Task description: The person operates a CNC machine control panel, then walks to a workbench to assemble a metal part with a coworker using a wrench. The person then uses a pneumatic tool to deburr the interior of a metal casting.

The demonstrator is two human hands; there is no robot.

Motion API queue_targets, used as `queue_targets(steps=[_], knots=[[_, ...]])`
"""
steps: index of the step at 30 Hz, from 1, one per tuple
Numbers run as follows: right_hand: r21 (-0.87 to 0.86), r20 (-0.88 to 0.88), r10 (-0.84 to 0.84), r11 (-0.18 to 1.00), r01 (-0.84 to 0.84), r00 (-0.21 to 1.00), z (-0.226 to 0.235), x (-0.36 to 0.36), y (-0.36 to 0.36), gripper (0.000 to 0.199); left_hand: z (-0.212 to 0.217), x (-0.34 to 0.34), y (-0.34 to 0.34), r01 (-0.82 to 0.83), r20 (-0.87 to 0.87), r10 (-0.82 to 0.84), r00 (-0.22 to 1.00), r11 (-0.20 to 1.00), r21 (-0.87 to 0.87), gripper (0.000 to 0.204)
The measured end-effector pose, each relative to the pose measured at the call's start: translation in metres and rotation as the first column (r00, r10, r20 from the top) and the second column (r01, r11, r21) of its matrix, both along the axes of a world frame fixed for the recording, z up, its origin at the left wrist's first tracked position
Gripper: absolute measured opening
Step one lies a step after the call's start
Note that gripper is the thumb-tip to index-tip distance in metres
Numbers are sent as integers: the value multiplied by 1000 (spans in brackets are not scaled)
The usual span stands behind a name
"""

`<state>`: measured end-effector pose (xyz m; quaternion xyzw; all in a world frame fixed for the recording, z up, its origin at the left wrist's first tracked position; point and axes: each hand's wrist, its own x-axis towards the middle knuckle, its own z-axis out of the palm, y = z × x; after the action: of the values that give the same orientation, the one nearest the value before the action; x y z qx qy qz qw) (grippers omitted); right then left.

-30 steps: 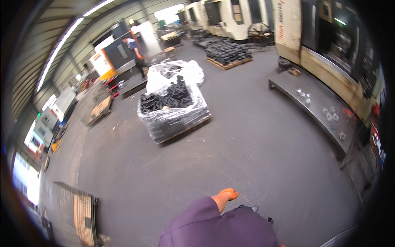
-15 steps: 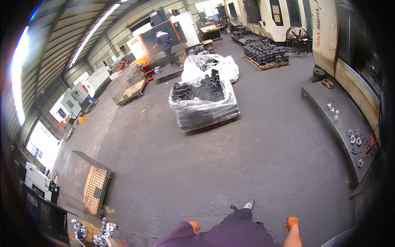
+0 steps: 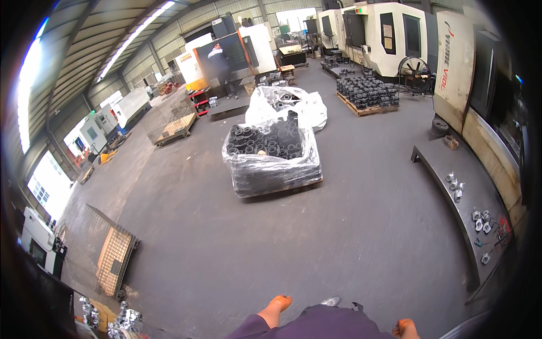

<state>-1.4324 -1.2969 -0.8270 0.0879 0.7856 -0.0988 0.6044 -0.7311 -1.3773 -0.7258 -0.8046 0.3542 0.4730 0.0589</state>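
Note:
My left hand (image 3: 281,302), in an orange glove, swings out ahead of my body over the grey floor. How its fingers lie is too small and smeared to make out. At the lower edge, my right hand (image 3: 404,326), gloved in orange too, hangs by my side with its fingers curled in and nothing visible in them. Neither hand touches anything. Farther off, in front of me, stands a plastic-wrapped pallet load (image 3: 276,176) of dark ring-shaped metal parts (image 3: 265,138). One shoe (image 3: 331,301) shows below my purple top.
A low metal bench (image 3: 451,186) with silver metal parts (image 3: 479,221) runs along the right, beside a machine (image 3: 454,73). Wire cages (image 3: 107,257) stand left. Dark parts on a pallet (image 3: 367,93) lie far right. Another person (image 3: 220,68) stands by a far machine.
My left hand has swung forward and my right hand has dropped back. The wrapped load appears lower and larger in view. The far person has turned.

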Motion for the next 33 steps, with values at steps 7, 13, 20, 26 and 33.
queue_targets(steps=[7, 13, 20, 26, 33], knots=[[-379, 1, 53, 924, -49, 999, -31, -18, 27, 30, 27, -58, -178, 398, 18, -398, 917, 918, 4, 63], [-322, -59, 92, 941, -106, 994, 21, -3, 37, 20, -11, -130, -254, 587, 154, -581, 799, 810, 12, 59], [-254, -483, 783, 304, -918, 392, -1, -61, 162, 28, 31, -321, -292, 722, 48, -721, 691, 692, -11, 66], [-235, -662, 417, 673, -701, 623, 98, -73, 132, 28, 10, -400, -261, 748, 111, -782, 613, 620, 237, 78], [-262, -112, -517, 839, 477, 849, 12, -231, 105, 33, -74, -595, -363, 904, 14, -998, -53, -42, 425, 58]])
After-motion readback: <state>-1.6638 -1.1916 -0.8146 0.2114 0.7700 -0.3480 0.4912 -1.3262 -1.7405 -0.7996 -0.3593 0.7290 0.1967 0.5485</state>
